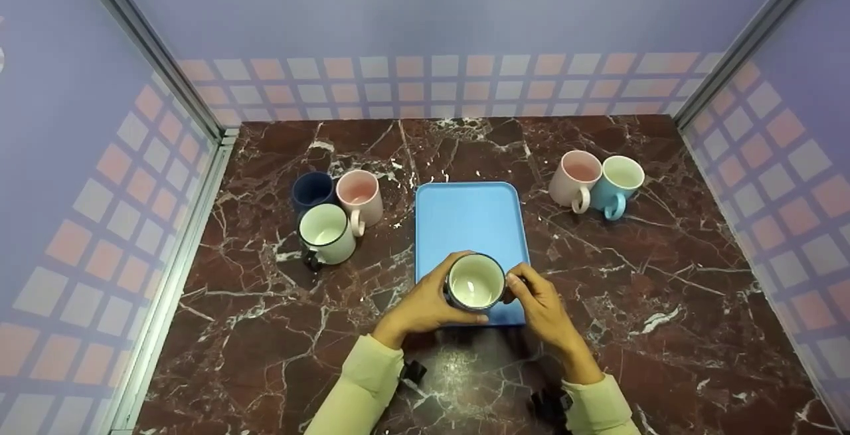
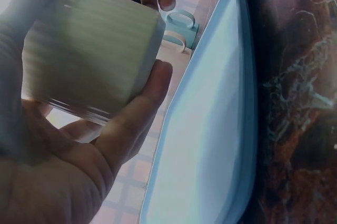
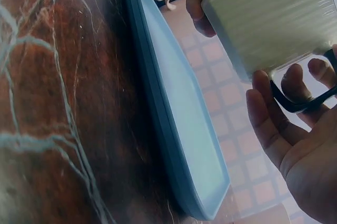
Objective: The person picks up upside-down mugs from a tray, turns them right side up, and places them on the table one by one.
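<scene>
Both hands hold a cream mug [image 1: 475,282] with a dark rim and a dark handle, raised over the near end of a blue tray [image 1: 465,216]. My left hand [image 1: 425,301] wraps round the mug's side, with thumb and fingers on opposite sides in the left wrist view. On the other side my right hand [image 1: 543,305] grips the dark handle [image 3: 300,107], its fingers curled through the loop. Ribbed lines run round the mug's wall in both wrist views. A gap shows between the mug and the tray [image 2: 205,113].
Left of the tray stand a navy mug [image 1: 313,189], a pink mug [image 1: 362,196] and a white mug [image 1: 329,236] with a dark handle, close together. To the right, another pink mug [image 1: 571,179] touches a light blue mug [image 1: 617,186]. Patterned walls [image 1: 425,83] enclose the marbled table [image 1: 664,275].
</scene>
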Motion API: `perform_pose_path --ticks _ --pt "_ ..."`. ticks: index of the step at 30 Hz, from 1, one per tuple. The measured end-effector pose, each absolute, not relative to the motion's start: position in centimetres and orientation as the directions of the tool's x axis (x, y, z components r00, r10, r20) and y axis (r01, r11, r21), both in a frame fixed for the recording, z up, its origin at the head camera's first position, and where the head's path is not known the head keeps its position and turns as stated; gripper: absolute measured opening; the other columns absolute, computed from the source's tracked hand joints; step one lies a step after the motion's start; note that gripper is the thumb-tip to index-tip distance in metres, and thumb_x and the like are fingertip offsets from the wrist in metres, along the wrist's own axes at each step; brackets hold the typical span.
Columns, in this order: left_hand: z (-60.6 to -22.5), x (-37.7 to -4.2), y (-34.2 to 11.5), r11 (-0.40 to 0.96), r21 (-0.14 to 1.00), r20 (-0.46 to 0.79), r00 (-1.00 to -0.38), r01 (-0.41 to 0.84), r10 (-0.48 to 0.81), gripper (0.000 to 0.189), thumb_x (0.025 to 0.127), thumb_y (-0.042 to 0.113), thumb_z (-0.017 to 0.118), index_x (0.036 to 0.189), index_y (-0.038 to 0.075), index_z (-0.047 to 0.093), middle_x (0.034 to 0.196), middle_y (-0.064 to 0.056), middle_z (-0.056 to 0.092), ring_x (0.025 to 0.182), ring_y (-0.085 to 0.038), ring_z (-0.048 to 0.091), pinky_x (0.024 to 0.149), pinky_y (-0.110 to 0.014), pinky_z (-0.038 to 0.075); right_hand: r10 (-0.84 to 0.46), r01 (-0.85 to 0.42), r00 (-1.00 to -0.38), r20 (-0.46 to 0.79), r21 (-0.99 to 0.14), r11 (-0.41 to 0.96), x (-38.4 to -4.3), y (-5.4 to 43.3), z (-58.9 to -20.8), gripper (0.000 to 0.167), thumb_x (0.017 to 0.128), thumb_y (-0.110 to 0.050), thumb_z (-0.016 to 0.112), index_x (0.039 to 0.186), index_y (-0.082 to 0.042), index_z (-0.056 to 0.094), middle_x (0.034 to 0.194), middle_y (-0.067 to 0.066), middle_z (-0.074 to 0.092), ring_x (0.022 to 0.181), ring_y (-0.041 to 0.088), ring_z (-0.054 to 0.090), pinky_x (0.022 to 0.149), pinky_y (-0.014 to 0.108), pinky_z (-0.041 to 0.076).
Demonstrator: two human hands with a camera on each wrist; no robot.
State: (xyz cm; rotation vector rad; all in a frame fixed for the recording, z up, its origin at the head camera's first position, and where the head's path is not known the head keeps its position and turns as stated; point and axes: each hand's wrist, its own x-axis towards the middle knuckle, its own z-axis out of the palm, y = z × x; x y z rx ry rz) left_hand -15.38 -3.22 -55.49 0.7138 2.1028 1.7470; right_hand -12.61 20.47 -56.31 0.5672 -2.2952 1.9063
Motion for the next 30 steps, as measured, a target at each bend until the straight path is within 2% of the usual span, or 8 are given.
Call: perform_pose_path --ticks 6,12,16,19,22,30 --pt "-55.37 -15.00 -2.91 0.143 0.981 0.037 -0.846 0.132 0.532 0.100 0.072 0.031 0.097 0.151 0.041 0.037 0.142 0.003 0.059 0.129 -0.022 0.059 0.114 -0.050 0.042 -0.209 -0.332 -0.926 0.314 -0.942 0.056 -12.65 20.19 -56.49 0.023 0.109 -0.003 0.044 0.091 0.003 0.057 0.070 0.023 0.050 0.066 0.034 0.055 0.063 0.035 0.053" --pt "-55.29 -14.68 -2.35 0.165 0.978 0.036 -0.878 0.130 0.477 0.099 0.070 0.035 0.098 0.149 0.042 0.039 0.140 0.003 0.062 0.129 -0.021 0.060 0.114 -0.049 0.042 -0.223 -0.298 -0.930 0.292 -0.955 -0.005 -12.82 20.25 -56.37 0.026 0.111 -0.005 0.041 0.090 0.008 0.052 0.067 0.025 0.043 0.063 0.035 0.051 0.060 0.034 0.054" --pt "-55.17 -14.55 -2.40 0.189 0.973 0.035 -0.888 0.135 0.458 0.098 0.070 0.036 0.098 0.149 0.042 0.040 0.139 0.003 0.063 0.127 -0.021 0.061 0.112 -0.049 0.043 -0.256 -0.240 -0.938 0.235 -0.971 -0.012 -12.98 20.50 -56.19 0.027 0.112 -0.009 0.041 0.093 0.007 0.053 0.071 0.029 0.049 0.064 0.029 0.060 0.060 0.038 0.059" --pt "-55.17 -14.57 -2.49 0.197 0.969 0.040 -0.885 0.147 0.464 0.098 0.070 0.038 0.097 0.149 0.041 0.040 0.139 0.003 0.062 0.127 -0.020 0.061 0.112 -0.049 0.044 -0.304 -0.186 -0.935 0.183 -0.982 -0.018 -13.11 20.72 -56.11 0.030 0.113 -0.013 0.039 0.096 0.007 0.054 0.076 0.032 0.054 0.067 0.028 0.067 0.058 0.046 0.062" --pt "-55.23 -14.56 -2.51 0.197 0.968 0.043 -0.878 0.155 0.476 0.098 0.069 0.039 0.097 0.149 0.042 0.040 0.139 0.004 0.062 0.126 -0.019 0.061 0.111 -0.049 0.045 -0.353 -0.158 -0.922 0.157 -0.987 -0.025 -13.17 20.85 -56.06 0.034 0.114 -0.017 0.037 0.096 0.007 0.053 0.075 0.034 0.054 0.066 0.028 0.067 0.058 0.050 0.062" --pt "-55.40 -14.49 -2.45 0.196 0.969 0.040 -0.878 0.151 0.477 0.098 0.069 0.041 0.098 0.148 0.042 0.040 0.137 0.005 0.063 0.125 -0.021 0.062 0.111 -0.049 0.045 -0.373 -0.193 -0.907 0.194 -0.980 -0.041 -13.14 20.75 -55.99 0.037 0.114 -0.016 0.036 0.088 0.008 0.046 0.069 0.031 0.043 0.060 0.032 0.061 0.058 0.040 0.059"
